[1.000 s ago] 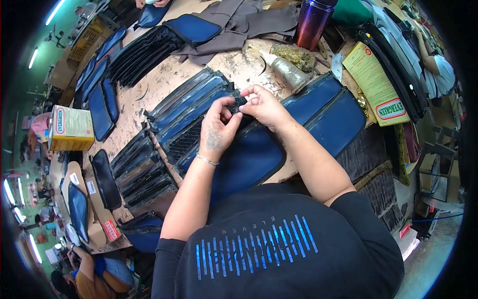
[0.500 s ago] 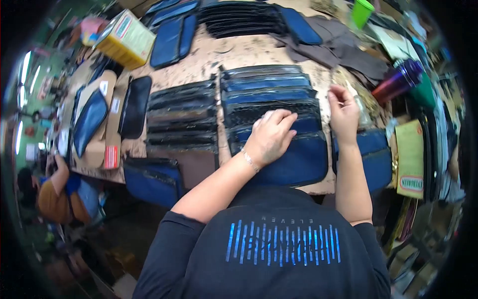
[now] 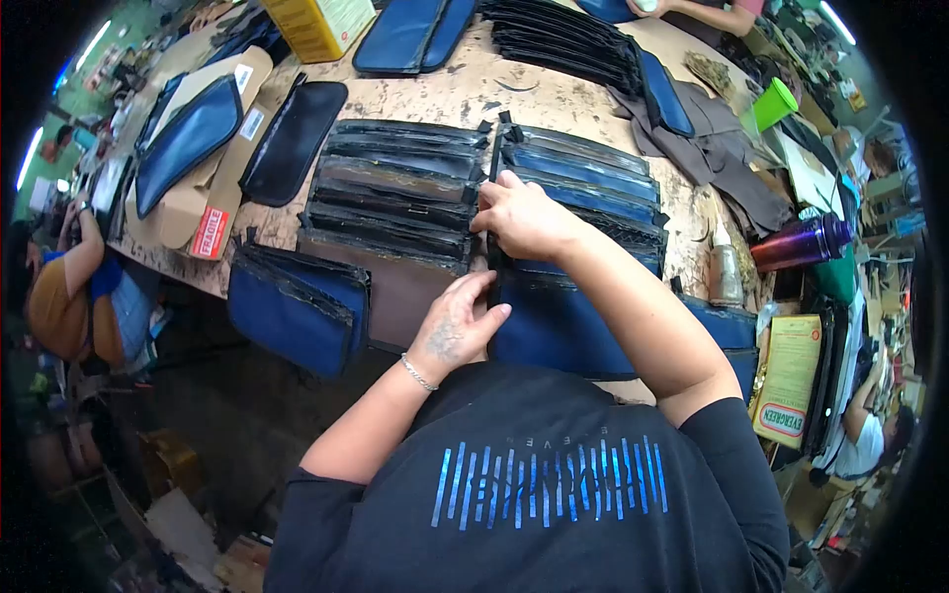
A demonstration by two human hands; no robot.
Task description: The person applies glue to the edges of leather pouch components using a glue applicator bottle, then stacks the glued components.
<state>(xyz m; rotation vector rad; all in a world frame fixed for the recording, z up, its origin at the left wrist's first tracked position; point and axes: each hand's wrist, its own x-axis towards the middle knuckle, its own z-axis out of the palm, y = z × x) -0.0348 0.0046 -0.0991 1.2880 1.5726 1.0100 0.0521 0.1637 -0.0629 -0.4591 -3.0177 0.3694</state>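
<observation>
My right hand (image 3: 524, 219) reaches across to the gap between two overlapping rows of flat pouch pieces. Its fingers are curled and pressed together at the edges there, and what they pinch is hidden. Just below, my left hand (image 3: 460, 316) lies with fingers stretched toward the left edge of the blue pouch piece (image 3: 563, 321) at the front of the right row. The right row (image 3: 583, 163) shows blue pieces with black edges. In the left row (image 3: 395, 173) are dark pieces, with a brown panel (image 3: 381, 287) in front.
Blue pouches (image 3: 292, 306) overhang the table (image 3: 435, 99) edge at left. A black pouch (image 3: 297, 138) and cardboard (image 3: 183, 217) lie farther left. At right stand a small bottle (image 3: 725, 272), a purple flask (image 3: 801, 244) and a green cup (image 3: 774, 104). Another person's hand (image 3: 652, 8) shows at the back.
My left hand has moved left and down, off the right row. My right hand has come left from the table's right side to the gap between the rows. The view has shifted.
</observation>
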